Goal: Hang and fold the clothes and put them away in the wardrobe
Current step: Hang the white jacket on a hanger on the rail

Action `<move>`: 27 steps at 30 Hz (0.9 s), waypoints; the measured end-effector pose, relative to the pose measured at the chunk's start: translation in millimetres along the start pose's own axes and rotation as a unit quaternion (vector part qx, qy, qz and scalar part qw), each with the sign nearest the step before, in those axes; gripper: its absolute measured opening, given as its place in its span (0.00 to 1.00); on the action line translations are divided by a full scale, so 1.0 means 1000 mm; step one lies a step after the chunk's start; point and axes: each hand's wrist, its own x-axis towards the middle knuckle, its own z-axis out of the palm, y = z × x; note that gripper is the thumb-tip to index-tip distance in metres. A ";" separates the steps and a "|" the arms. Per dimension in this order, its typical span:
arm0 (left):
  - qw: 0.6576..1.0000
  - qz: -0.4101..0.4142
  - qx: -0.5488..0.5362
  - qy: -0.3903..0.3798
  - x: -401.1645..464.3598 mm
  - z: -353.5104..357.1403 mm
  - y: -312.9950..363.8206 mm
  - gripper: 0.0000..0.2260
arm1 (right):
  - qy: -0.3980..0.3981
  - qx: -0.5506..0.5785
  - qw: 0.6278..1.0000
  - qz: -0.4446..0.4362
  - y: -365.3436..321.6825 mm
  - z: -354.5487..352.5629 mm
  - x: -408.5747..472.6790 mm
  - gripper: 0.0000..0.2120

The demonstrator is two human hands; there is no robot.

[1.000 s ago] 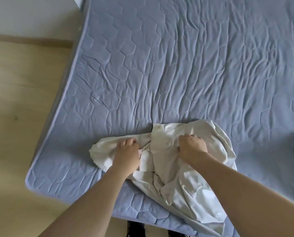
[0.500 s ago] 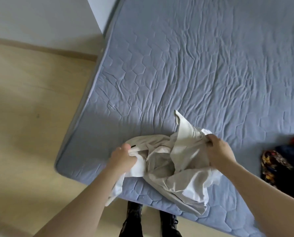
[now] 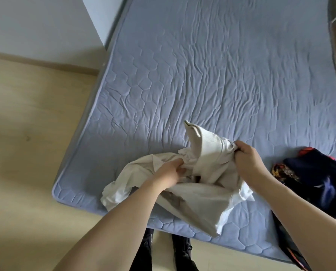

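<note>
Near the front left corner of the bed [image 3: 212, 75] lies the one cream garment [image 3: 198, 198] I am working on, rumpled on the blue quilted cover, with its lower edge hanging just past the mattress edge toward me. My left hand [image 3: 168, 174] is curled into the bunched cloth near the middle of the garment and grips a fold there. My right hand [image 3: 246, 160] is closed round the ribbed band [image 3: 210, 140] of the same garment and holds that end lifted off the cover, so a pointed corner of it stands up above the rest.

To my right, near my right forearm and apart from the cream garment, sits a pile of dark clothes [image 3: 317, 173]: navy cloth, a patterned piece in yellow and red at its left side, and a bit of red at the top. How many pieces are in it I cannot tell, since they are heaped together and run out of view.

Two hands, two bare forearms, one bed. Below the mattress edge, between my arms, I see my two dark shoes [image 3: 180, 249] on the pale wooden floor [image 3: 26, 153]. A white wall [image 3: 36, 26] with a wooden skirting strip runs along the left of the bed; nothing lies between my hands and the garment
</note>
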 end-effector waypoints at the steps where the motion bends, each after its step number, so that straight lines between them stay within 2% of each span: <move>1: 0.999 -0.007 -0.045 0.010 -0.010 -0.009 0.006 0.08 | 0.005 0.011 1.000 0.003 -0.003 -0.003 -0.002 0.16; 5: 0.984 0.015 -0.110 0.140 -0.059 -0.058 0.032 0.07 | 0.028 0.015 0.999 0.010 -0.034 -0.019 -0.016 0.12; 7: 0.975 0.044 -0.121 0.181 -0.086 -0.081 0.047 0.06 | 0.027 -0.002 1.000 0.007 -0.058 -0.027 -0.026 0.12; 10: 0.972 0.078 -0.071 0.211 -0.131 -0.123 0.071 0.06 | 0.013 0.022 1.000 -0.013 -0.104 -0.041 -0.045 0.11; 12: 0.975 0.045 -0.010 0.218 -0.155 -0.155 0.080 0.06 | -0.011 0.065 0.997 -0.029 -0.139 -0.048 -0.058 0.12; 14: 0.981 -0.025 0.070 0.180 -0.175 -0.188 0.088 0.02 | -0.051 0.093 0.992 -0.062 -0.174 -0.056 -0.074 0.14; 15: 0.983 -0.043 0.075 0.159 -0.183 -0.201 0.095 0.04 | -0.070 0.100 0.990 -0.077 -0.188 -0.059 -0.082 0.15; 16: 0.987 -0.030 0.040 0.154 -0.194 -0.214 0.106 0.12 | -0.085 0.104 0.987 -0.091 -0.203 -0.063 -0.090 0.16; 18: 0.978 0.058 -0.071 0.187 -0.216 -0.238 0.137 0.31 | -0.115 0.107 0.981 -0.110 -0.229 -0.069 -0.102 0.18; 19: 0.967 0.110 -0.104 0.206 -0.227 -0.249 0.153 0.36 | -0.125 0.107 0.979 -0.121 -0.243 -0.073 -0.109 0.19; 20: 0.956 0.155 -0.105 0.227 -0.242 -0.262 0.168 0.37 | -0.131 0.108 0.976 -0.135 -0.259 -0.078 -0.117 0.19; 22: 0.933 0.202 -0.115 0.274 -0.263 -0.282 0.187 0.26 | -0.135 0.113 0.973 -0.152 -0.283 -0.086 -0.130 0.20; 24: 0.918 0.199 -0.166 0.300 -0.291 -0.298 0.203 0.14 | -0.138 0.109 0.969 -0.174 -0.307 -0.094 -0.144 0.20; 27: 0.904 0.219 -0.163 0.330 -0.329 -0.320 0.232 0.09 | -0.138 0.101 0.961 -0.217 -0.349 -0.105 -0.162 0.18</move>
